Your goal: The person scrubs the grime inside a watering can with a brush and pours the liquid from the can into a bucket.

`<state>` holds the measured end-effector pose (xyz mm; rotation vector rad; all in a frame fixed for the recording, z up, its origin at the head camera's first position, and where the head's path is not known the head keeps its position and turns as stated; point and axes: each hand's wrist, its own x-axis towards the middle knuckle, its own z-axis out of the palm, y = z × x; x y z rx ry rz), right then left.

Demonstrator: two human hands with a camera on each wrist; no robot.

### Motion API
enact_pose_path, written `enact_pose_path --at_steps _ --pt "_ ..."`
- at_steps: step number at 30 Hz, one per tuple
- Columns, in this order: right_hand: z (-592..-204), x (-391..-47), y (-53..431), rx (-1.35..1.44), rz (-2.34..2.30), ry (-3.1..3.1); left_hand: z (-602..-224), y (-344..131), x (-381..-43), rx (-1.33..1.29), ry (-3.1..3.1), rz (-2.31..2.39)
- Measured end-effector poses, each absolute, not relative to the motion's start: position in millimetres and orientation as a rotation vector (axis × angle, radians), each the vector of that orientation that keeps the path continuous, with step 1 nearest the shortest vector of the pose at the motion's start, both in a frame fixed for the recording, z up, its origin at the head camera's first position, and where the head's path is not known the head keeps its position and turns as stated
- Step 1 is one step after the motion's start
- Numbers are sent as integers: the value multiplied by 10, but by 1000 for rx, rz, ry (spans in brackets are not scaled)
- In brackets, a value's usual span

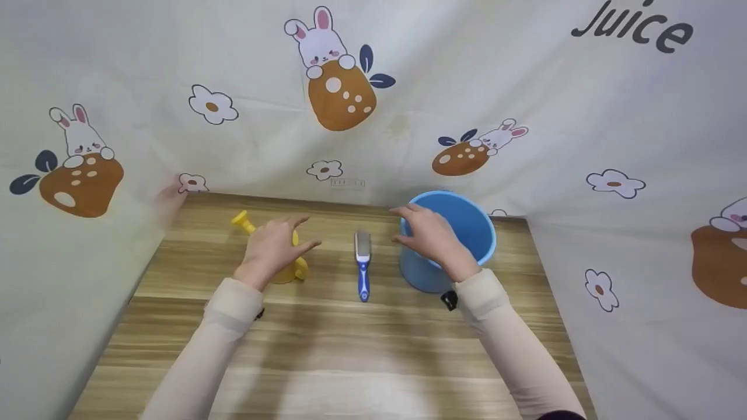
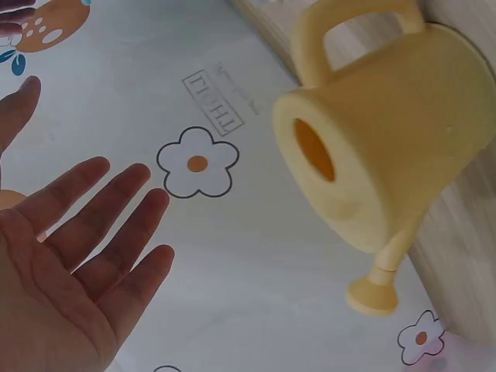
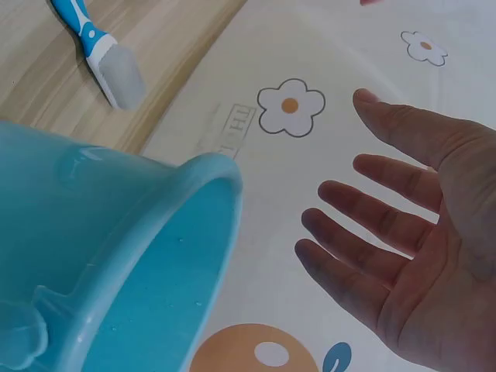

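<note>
A yellow watering can [image 2: 418, 116] stands on the wooden table at the left, partly hidden behind my left hand [image 1: 271, 248] in the head view. Fingers spread and thumb apart, that hand is raised beside the can and holds nothing. On the right stands a blue bucket [image 1: 417, 271], its wide mouth facing up. My right hand [image 1: 429, 233] overlaps the bucket's rim in the head view; the right wrist view shows its fingers [image 3: 364, 209] extended, with nothing in them. Between the two lies a foot file [image 1: 363, 265] with a grey paddle head and a blue-and-white handle.
Around the wooden table [image 1: 327, 350] hangs a pale cloth [image 1: 257, 146] printed with rabbits, fruit and flowers, close along the back and both sides. The bucket stands near the back right corner.
</note>
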<state>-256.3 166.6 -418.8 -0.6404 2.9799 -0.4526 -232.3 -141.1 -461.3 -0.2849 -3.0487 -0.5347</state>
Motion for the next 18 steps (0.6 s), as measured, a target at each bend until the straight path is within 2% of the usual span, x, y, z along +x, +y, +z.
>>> enact_pose_path --at_steps 18 --pt "-4481 -2206 1643 -843 -478 2976 -5176 -1605 -1911 -283 -2959 -932"
